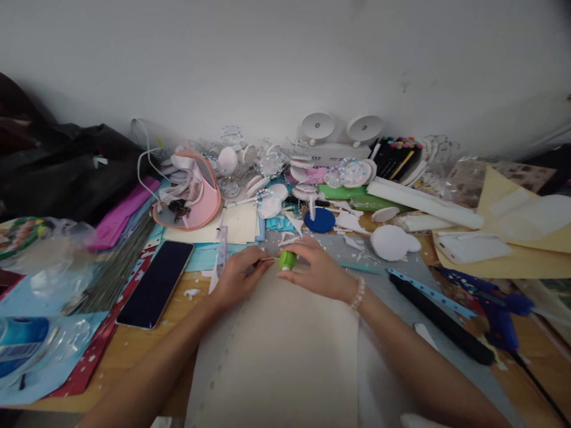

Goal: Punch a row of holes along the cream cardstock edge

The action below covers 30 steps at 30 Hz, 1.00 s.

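Note:
Over the far end of a cream paper sheet (pixel 281 356), my two hands are close together. My right hand (pixel 320 270), with a beaded bracelet (pixel 358 293) at the wrist, grips a small bright green object (pixel 288 260) with a white underside between thumb and fingers; its exact kind cannot be made out. Fingers pinched, my left hand (pixel 241 275) holds a thin pale strip (pixel 268 259) that reaches to the green object. The paper's left side has a row of punched holes. White paper scraps (pixel 289 238) lie just beyond the hands.
Left are a phone (pixel 156 284), a pink visor cap (pixel 196 196) and a bundle of thin wires (pixel 116 261). White discs and beaded loops (pixel 270 163) crowd the back. A blue disc (pixel 319 220) lies nearby. Right are a black rod (pixel 441 318) and a blue glue gun (pixel 497 306).

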{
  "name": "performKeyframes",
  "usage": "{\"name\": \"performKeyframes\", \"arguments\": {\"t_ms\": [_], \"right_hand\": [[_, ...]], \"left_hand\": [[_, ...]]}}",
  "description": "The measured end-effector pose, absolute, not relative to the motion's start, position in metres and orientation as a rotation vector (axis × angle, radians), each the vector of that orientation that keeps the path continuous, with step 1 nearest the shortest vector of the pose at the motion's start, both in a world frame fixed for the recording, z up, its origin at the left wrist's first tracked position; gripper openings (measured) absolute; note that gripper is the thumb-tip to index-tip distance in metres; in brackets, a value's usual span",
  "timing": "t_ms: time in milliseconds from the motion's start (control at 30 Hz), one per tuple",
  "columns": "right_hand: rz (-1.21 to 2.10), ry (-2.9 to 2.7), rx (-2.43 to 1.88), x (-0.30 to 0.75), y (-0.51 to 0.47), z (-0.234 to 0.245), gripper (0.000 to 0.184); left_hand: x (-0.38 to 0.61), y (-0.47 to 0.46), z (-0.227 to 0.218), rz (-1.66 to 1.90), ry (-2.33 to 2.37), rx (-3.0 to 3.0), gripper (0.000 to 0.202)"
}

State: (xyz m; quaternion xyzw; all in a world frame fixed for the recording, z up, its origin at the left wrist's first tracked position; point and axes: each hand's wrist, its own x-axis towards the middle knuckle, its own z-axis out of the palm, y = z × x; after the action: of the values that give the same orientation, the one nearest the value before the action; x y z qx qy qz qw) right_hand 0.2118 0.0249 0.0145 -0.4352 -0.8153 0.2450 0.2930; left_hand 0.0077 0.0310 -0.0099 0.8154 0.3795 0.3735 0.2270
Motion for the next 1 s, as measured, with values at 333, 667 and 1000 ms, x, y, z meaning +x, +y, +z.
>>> {"name": "performKeyframes", "arguments": {"t_ms": [333, 667, 1000], "right_hand": [[1.297, -1.457, -1.340, 0.220, 0.032, 0.029, 0.031], [1.675, -0.969, -1.146, 0.220, 0.042, 0.013, 0.039], [0.889, -2.164, -1.160, 0.230, 0.028, 0.032, 0.030]], "left_hand": [[0.008, 0.031, -0.012, 1.017, 1.050, 2.212, 0.012], [0.008, 0.031, -0.016, 0.927, 1.098, 2.258, 0.015], [0.008, 0.026, -0.017, 0.987, 1.186, 2.194, 0.016]]}}
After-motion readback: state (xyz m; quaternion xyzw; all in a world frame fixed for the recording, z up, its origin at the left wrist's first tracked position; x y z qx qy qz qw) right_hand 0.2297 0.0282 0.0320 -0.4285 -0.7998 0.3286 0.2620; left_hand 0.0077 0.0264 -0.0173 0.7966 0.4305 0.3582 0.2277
